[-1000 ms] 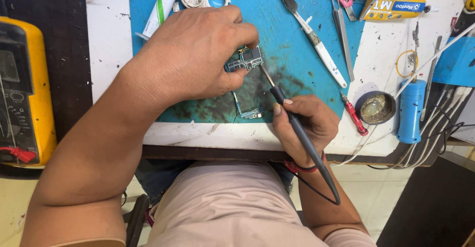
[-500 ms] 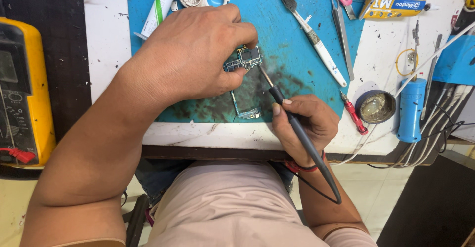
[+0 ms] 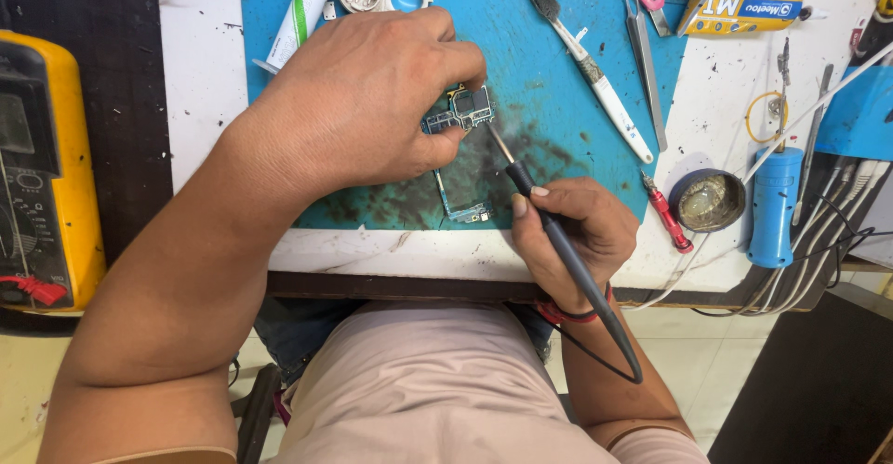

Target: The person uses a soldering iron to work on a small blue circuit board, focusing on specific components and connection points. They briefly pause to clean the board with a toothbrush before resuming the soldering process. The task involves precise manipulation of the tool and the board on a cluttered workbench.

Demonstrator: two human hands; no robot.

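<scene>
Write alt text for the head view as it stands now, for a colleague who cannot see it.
Seen from above, the left hand pins a small circuit board to a stained blue work mat while the right hand holds a soldering iron, its tip at the board. A brush, tweezers, a small round tin and a yellow multimeter lie around.

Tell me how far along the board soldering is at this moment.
Done: the circuit board lies bare on the blue mat, with dark residue around it. In hand: the left hand pins the board while the right hand holds the soldering iron, tip at the board's edge. Left: the joint itself is too small to judge.
</scene>
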